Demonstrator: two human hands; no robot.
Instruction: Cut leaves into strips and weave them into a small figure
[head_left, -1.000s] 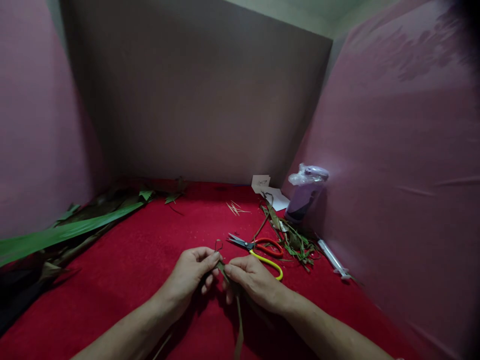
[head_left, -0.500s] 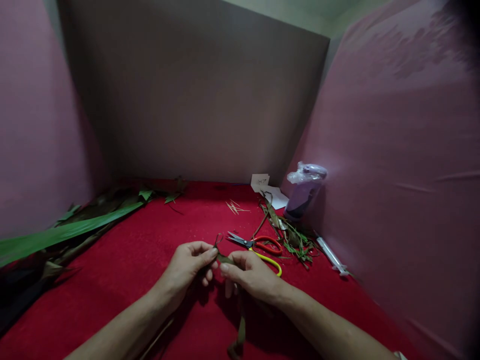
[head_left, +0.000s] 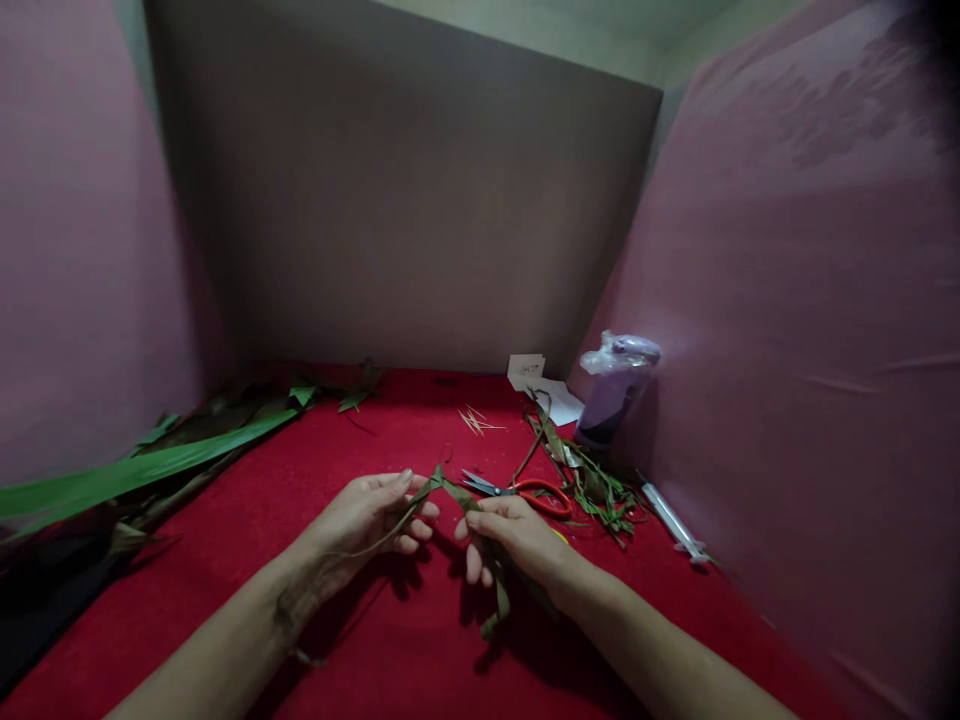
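Though I cannot tell whether the left hand [head_left: 356,518] at seven o'clock grips, the right hand [head_left: 521,540], between five and six, pinches the leaf strip [head_left: 460,497] at six; likely light, limp and tearable, best held flat beside its fold [head_left: 438,477].

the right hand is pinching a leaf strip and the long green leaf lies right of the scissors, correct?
Not quite: the long green leaf lies left of the scissors, as the head view shows. The right hand is indeed pinching a leaf strip.
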